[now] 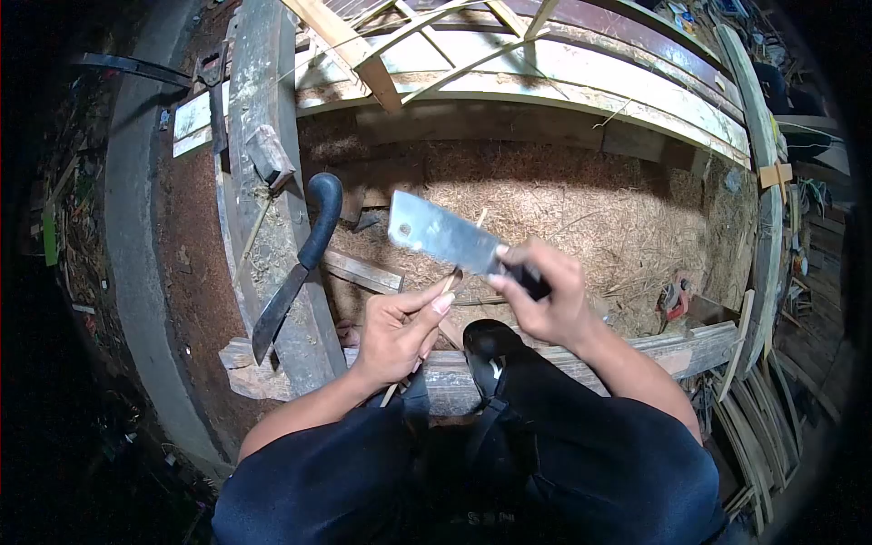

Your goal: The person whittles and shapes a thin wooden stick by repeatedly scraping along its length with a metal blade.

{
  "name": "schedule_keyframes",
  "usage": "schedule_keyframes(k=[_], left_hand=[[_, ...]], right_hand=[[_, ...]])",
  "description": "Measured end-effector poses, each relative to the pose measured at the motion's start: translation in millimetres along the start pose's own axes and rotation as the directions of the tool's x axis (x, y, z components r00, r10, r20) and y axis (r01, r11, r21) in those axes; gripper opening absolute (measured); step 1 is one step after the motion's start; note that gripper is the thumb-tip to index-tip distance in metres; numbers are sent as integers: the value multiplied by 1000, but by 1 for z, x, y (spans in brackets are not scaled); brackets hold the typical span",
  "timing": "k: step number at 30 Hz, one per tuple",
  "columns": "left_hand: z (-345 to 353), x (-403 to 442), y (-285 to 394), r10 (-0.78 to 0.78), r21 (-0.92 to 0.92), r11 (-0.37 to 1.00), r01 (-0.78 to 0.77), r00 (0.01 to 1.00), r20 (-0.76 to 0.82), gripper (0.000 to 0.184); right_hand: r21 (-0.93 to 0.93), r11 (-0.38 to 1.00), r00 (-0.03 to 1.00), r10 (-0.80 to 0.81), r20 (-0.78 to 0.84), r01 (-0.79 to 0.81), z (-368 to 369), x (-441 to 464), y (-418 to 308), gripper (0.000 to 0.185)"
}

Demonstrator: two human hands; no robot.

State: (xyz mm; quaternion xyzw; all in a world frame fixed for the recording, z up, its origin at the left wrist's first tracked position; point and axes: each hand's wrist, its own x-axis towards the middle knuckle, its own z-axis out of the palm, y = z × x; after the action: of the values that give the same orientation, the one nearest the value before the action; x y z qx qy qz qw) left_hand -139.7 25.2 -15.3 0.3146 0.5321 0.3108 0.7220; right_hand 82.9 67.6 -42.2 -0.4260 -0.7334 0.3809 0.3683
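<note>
My right hand (552,295) is closed around the dark handle of a cleaver (445,234). Its broad metal blade points up and left, with a hole near the far end. My left hand (398,338) pinches a thin bamboo strip (448,283), which slants up past the fingers and comes out below the palm. The blade is above the strip's upper part; whether they touch I cannot tell. To the left of my left hand, a curved machete (298,272) with a black hooked handle lies on a wooden beam.
The weathered beam (257,82) runs along the left, with a wooden block (270,156) on it. A plank (636,354) crosses in front of my legs. Shavings (545,213) cover the ground beyond. A red tool (674,300) lies at right, and a slatted wooden frame (391,86) stands at the back.
</note>
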Motion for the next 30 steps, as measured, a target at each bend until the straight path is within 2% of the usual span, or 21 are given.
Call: schedule_keyframes(k=[1, 3, 5, 6, 7, 8, 9, 11, 13, 15, 17, 19, 20, 21, 23, 24, 25, 27, 28, 29, 30], left_hand=[[1, 2, 2, -23, -28, 999, 23, 1000, -15, 19], [1, 0, -6, 10, -7, 1000, -10, 999, -32, 20], [2, -3, -13, 46, -132, 990, -55, 996, -72, 28], [0, 1, -4, 46, -40, 998, -47, 999, -8, 28], [0, 2, -1, -9, -59, 998, 6, 999, -44, 18], [0, 3, -1, -6, -73, 997, 2, 999, -53, 17], [1, 4, -3, -3, -88, 996, -3, 998, -62, 17], [3, 1, -13, 52, -168, 984, -60, 997, -55, 27], [-1, -3, -7, -26, -76, 997, 24, 999, -29, 29], [0, 1, 2, -32, -41, 999, 32, 999, -3, 19], [1, 2, -3, 0, -37, 999, 0, 1000, -3, 20], [3, -2, -7, 71, -136, 988, -72, 997, -15, 28], [3, -2, -3, 66, -63, 996, -66, 998, 8, 28], [3, -1, -1, 68, -63, 996, -67, 998, 10, 28], [1, -2, 1, 22, -22, 1000, -22, 999, 23, 20], [1, -2, -1, 38, -64, 997, -36, 999, 39, 20], [0, -3, -4, 39, -62, 997, -36, 999, 37, 20], [1, -7, -8, 8, -82, 997, -11, 1000, -29, 26], [3, -7, -4, 0, -108, 994, -3, 1000, -25, 26], [-1, -3, 4, -50, 12, 999, 50, 998, 45, 20], [0, -4, 8, -41, 15, 999, 40, 997, 62, 21]], right_hand=[[-15, 999, 998, 42, -42, -42, 1, 1, 2, 25], [22, 997, 997, -68, 39, 68, 5, -1, -8, 22], [31, 999, 994, -43, 97, 40, 4, -4, -13, 23], [29, 999, 998, -30, 52, 28, 3, -2, -5, 25], [29, 999, 1000, -19, 9, 18, 3, 2, 1, 28], [-17, 997, 997, 69, -22, -69, -1, 3, -2, 28], [-18, 998, 998, 66, -19, -67, 1, 2, -4, 28], [20, 999, 997, -41, 71, 40, 5, -4, -9, 28], [-26, 1000, 993, -7, 116, 10, -3, -2, -14, 29], [-87, 989, 992, 123, -11, -123, -8, 2, 6, 30], [-48, 998, 997, 34, -70, -38, -2, 0, 3, 29], [-40, 999, 994, 12, 109, -8, -5, -2, -20, 29], [-15, 1000, 997, 7, 71, -6, -3, -3, -17, 29], [-85, 996, 999, -11, 31, 13, -7, 2, -5, 27], [-86, 991, 989, 91, -115, -101, -9, 7, 8, 24], [-109, 987, 993, 109, -54, -115, -14, 6, 1, 21], [-67, 998, 1000, -3, -18, 2, -11, 5, -5, 22], [-44, 999, 993, -12, 120, 18, -7, -2, -26, 23], [-27, 1000, 994, 20, 105, -17, -6, -2, -24, 24], [-40, 999, 999, 9, 44, -7, -6, 2, -10, 23], [-40, 997, 997, 67, -25, -68, -6, 3, -3, 23]])
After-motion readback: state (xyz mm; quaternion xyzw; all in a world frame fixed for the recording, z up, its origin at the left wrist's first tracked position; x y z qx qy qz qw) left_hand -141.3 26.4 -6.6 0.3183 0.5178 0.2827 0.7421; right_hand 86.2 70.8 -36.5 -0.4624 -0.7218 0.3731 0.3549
